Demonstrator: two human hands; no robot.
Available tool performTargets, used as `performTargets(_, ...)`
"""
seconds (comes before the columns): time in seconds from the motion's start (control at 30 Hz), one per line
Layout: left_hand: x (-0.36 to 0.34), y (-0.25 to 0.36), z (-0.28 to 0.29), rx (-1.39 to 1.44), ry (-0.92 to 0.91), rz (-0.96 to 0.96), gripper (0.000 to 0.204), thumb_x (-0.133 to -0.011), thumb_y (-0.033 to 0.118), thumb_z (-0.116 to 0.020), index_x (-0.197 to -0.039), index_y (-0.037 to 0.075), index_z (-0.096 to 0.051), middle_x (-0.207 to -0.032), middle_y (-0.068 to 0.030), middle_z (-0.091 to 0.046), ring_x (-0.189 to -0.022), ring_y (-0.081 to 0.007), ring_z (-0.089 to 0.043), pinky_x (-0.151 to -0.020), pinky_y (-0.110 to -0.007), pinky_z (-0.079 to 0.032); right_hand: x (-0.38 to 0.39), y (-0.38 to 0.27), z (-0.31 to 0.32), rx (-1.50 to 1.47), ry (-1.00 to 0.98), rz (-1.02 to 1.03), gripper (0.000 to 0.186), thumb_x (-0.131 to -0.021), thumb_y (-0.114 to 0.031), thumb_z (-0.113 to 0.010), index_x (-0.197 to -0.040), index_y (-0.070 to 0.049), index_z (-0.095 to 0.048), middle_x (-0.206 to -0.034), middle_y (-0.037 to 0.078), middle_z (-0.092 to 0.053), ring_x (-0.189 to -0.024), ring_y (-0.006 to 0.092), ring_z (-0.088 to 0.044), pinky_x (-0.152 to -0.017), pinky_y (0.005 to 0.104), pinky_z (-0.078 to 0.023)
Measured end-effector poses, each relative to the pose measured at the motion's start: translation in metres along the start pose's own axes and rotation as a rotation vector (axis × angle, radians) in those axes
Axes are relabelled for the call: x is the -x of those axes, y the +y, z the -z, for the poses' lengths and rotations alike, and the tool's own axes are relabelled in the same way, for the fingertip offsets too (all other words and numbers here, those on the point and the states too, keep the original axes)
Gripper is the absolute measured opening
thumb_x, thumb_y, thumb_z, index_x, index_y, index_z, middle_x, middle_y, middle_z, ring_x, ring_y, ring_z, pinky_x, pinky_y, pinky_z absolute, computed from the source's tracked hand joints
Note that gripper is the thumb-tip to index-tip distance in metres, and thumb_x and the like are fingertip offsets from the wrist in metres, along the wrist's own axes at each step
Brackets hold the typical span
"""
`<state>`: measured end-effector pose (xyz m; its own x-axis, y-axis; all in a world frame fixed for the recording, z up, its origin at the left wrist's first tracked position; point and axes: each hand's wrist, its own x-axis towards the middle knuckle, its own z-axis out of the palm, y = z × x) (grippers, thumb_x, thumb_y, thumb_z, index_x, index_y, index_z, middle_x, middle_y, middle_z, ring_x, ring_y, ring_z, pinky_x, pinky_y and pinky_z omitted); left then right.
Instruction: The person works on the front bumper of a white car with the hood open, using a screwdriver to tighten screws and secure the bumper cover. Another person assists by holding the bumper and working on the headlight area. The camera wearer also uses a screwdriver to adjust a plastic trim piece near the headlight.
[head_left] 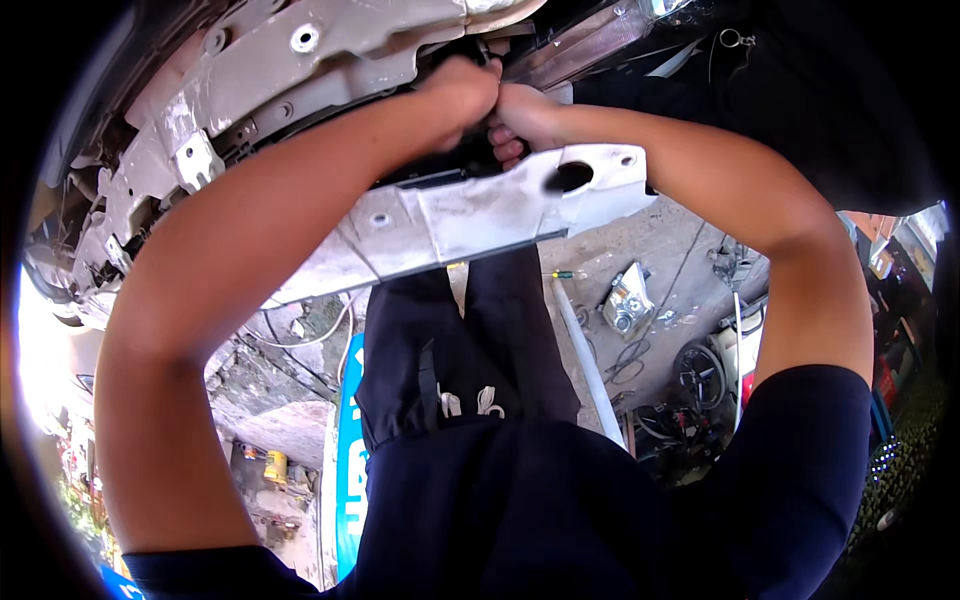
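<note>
Panel of pale colour is placed below a beige vehicle frame. Between them, the left hand and the right hand are held close together, with right fingers curled; what is pinched by either hand cannot be told. On the ground beyond, a loose headlamp is seen near a grey pole.

Anything inside the left grip or right grip is hidden.
</note>
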<state>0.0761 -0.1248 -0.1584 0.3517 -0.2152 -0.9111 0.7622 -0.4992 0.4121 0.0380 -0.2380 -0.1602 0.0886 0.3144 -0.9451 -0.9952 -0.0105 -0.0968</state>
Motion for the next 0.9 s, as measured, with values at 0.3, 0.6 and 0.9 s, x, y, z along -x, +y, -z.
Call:
performTargets(0.3, -0.009, -0.016, 0.012, 0.273, -0.140, -0.021, 0.026, -0.103, 0.031, -0.043, -0.109, 0.009, -0.055, -0.088, -0.0041, -0.054, -0.076, -0.0159, -0.057, -0.077, -0.036, -0.050, -0.009, 0.013, 0.024, -0.165, -0.443, 0.106, 0.009, -0.082, -0.015, -0.060, -0.083, -0.007, -0.056, -0.077, 0.005, -0.056, -0.074, 0.0160, -0.056, -0.070, 0.0285, -0.047)
performTargets(0.6, -0.028, -0.026, 0.008, 0.421, -0.101, -0.075, 0.018, -0.100, 0.016, -0.051, -0.093, 0.002, -0.060, -0.101, -0.0095, -0.066, -0.092, -0.0168, -0.062, -0.089, -0.031, -0.048, -0.013, 0.014, 0.016, 0.227, 0.087, 0.186, 0.026, -0.088, -0.027, -0.059, -0.085, -0.001, -0.060, -0.073, 0.010, -0.062, -0.062, 0.0214, -0.060, -0.058, 0.0360, -0.047)
performTargets(0.9, -0.013, -0.010, 0.005, 0.459, -0.130, -0.049, 0.018, -0.099, 0.019, -0.054, -0.099, 0.001, -0.057, -0.104, -0.0139, -0.065, -0.097, -0.0224, -0.063, -0.091, -0.035, -0.048, -0.014, 0.015, 0.044, -0.170, -0.529, 0.053, 0.019, -0.085, -0.013, -0.060, -0.075, -0.013, -0.044, -0.066, -0.002, -0.042, -0.055, 0.0093, -0.042, -0.050, 0.0250, -0.036)
